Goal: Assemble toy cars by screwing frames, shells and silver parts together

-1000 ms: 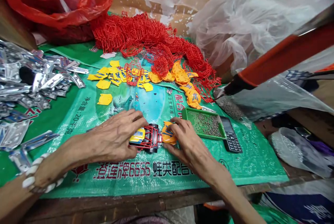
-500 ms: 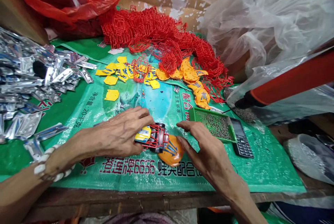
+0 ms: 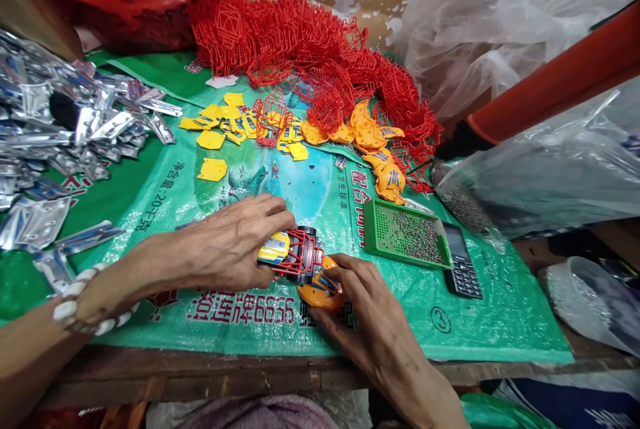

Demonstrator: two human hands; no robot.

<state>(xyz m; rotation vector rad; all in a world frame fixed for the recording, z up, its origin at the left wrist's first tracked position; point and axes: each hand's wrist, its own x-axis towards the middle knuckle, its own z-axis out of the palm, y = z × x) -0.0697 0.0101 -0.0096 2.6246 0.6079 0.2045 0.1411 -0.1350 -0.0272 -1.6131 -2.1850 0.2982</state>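
A small toy car frame [image 3: 301,252] with red bars, black wheels and a yellow panel lies near the front of the green sheet. My left hand [image 3: 245,239] is closed round its left end, and a beaded bracelet circles that wrist. At the car's right end is an orange curved piece [image 3: 320,292] with blue marks. My right hand [image 3: 357,302] holds this piece, thumb at its lower edge and fingers over its right side. Just beyond the right hand stands a green tray [image 3: 370,232] of small screws.
Red plastic frames [image 3: 300,35] are heaped at the back. Silver parts [image 3: 45,129] cover the left side. Yellow panels [image 3: 213,169] and orange pieces [image 3: 390,182] lie mid-table. A phone [image 3: 463,262] is beside the tray; a red pole [image 3: 560,75] slants in from the right.
My right hand has moved left and closed on the orange piece, which sits slightly further left. My left hand keeps its hold on the toy car. The camera view has shifted a little.
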